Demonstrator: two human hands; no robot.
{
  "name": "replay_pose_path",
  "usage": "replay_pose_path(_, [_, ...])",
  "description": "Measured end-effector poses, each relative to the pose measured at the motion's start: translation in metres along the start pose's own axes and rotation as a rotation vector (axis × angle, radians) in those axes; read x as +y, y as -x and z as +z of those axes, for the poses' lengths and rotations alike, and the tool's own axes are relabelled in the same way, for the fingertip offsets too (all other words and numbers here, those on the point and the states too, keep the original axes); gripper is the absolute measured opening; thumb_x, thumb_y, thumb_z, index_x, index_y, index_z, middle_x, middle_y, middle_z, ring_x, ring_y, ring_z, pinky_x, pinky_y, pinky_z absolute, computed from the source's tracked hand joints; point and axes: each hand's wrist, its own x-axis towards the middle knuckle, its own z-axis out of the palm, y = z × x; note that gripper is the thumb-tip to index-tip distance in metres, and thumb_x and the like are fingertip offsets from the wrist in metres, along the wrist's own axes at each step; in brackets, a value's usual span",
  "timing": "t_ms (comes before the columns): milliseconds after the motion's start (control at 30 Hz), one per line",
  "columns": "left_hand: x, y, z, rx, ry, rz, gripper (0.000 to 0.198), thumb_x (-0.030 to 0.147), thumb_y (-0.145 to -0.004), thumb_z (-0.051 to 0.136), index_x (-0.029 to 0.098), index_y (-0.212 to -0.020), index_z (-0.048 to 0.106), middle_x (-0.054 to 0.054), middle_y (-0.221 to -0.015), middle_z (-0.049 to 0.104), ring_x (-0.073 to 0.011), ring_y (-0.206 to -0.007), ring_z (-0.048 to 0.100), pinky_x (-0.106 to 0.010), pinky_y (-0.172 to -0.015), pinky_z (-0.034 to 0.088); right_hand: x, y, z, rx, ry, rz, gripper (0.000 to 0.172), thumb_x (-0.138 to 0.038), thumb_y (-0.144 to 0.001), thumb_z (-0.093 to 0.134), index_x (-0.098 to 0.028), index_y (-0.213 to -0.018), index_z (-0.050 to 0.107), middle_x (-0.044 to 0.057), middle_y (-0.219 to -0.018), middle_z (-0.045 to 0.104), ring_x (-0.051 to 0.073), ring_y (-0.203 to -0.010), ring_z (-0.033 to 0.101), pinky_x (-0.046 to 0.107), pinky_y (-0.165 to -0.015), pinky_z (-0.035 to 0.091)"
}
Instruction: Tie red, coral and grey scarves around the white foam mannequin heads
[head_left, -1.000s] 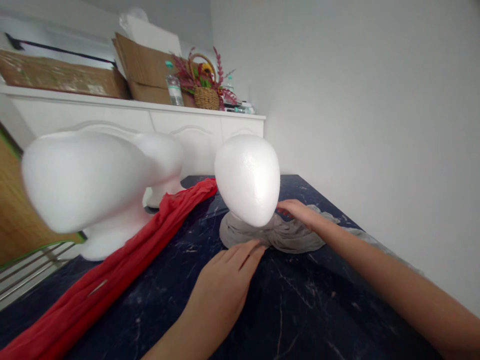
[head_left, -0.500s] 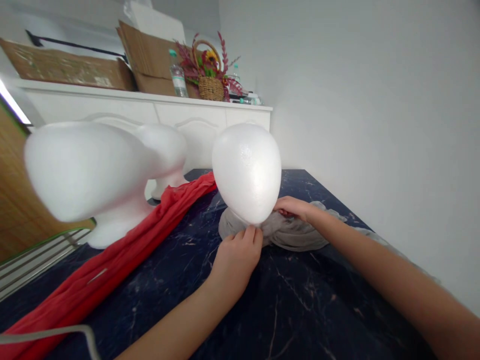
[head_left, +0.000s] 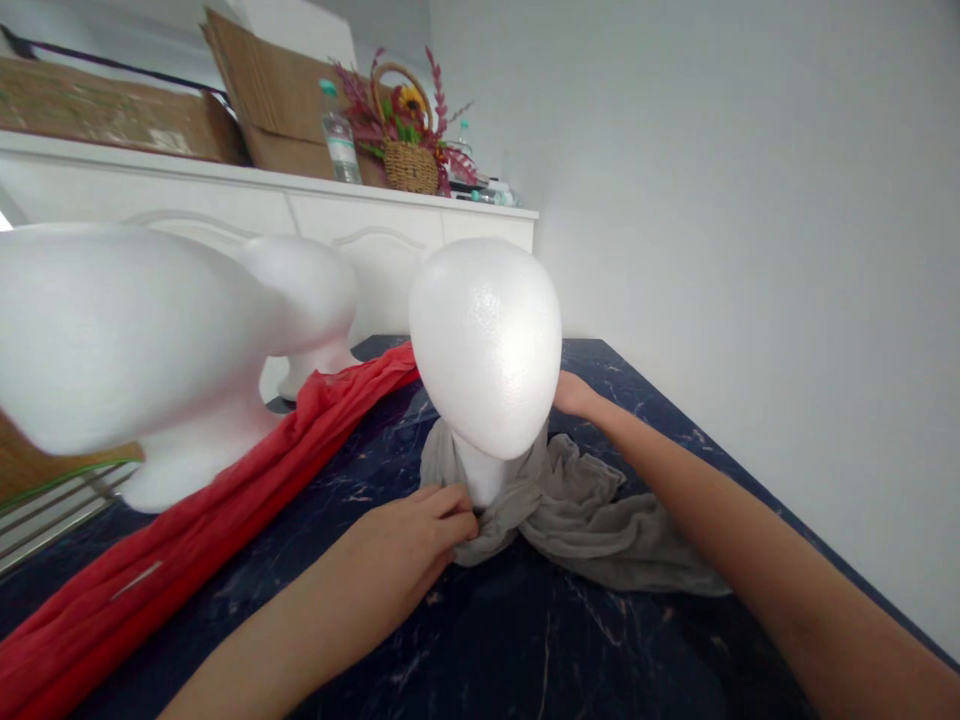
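A white foam head (head_left: 487,345) stands on the dark marble table (head_left: 570,640), with a grey scarf (head_left: 585,510) bunched round its neck and base. My left hand (head_left: 405,540) pinches a fold of the grey scarf at the front of the neck, fingers closed. My right hand (head_left: 574,393) reaches behind the foam head at its right side; its fingers are hidden by the head. A long red scarf (head_left: 187,545) lies across the table to the left.
Two more white foam heads (head_left: 135,340) stand at the left, the nearest one large and close. A white sideboard (head_left: 360,235) at the back carries cardboard boxes, a water bottle (head_left: 337,135) and a flower basket (head_left: 409,150). A white wall runs along the right.
The grey scarf has been drawn nearer round the foam head's neck. My left hand moved lower and closed on it. My right hand slid behind the head.
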Motion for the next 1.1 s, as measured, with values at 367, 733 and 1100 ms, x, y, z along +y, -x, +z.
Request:
replay_pose_path(367, [0.013, -0.009, 0.017, 0.252, -0.082, -0.081, 0.028, 0.023, -0.087, 0.062, 0.02, -0.115, 0.059, -0.006, -0.111, 0.06, -0.0282, -0.104, 0.056, -0.046, -0.087, 0.054, -0.01, 0.11, -0.031, 0.394, 0.391, -0.424, 0.022, -0.025, -0.093, 0.046, -0.018, -0.093, 0.068, 0.004, -0.075, 0.064, 0.018, -0.069, 0.059, 0.027, -0.061, 0.038])
replay_pose_path(733, [0.008, -0.011, 0.017, 0.051, -0.173, 0.032, 0.019, 0.008, -0.091, 0.052, 0.017, -0.101, 0.064, -0.007, -0.107, 0.063, -0.0258, -0.102, 0.057, -0.043, -0.086, 0.054, -0.02, 0.114, -0.008, 0.038, 0.425, -0.75, 0.022, -0.015, -0.095, 0.049, -0.022, -0.104, 0.068, 0.006, -0.096, 0.071, 0.018, -0.078, 0.062, 0.027, -0.065, 0.04])
replay_pose_path(1100, [-0.044, 0.033, -0.001, 0.031, 0.024, -0.212, 0.026, 0.007, -0.083, 0.055, 0.025, -0.089, 0.073, -0.003, -0.107, 0.064, -0.0217, -0.1, 0.056, -0.037, -0.092, 0.048, 0.03, 0.098, -0.02, -0.037, 0.031, -0.543, 0.02, -0.026, -0.095, 0.051, -0.022, -0.104, 0.068, 0.004, -0.1, 0.071, 0.019, -0.088, 0.066, 0.027, -0.073, 0.041])
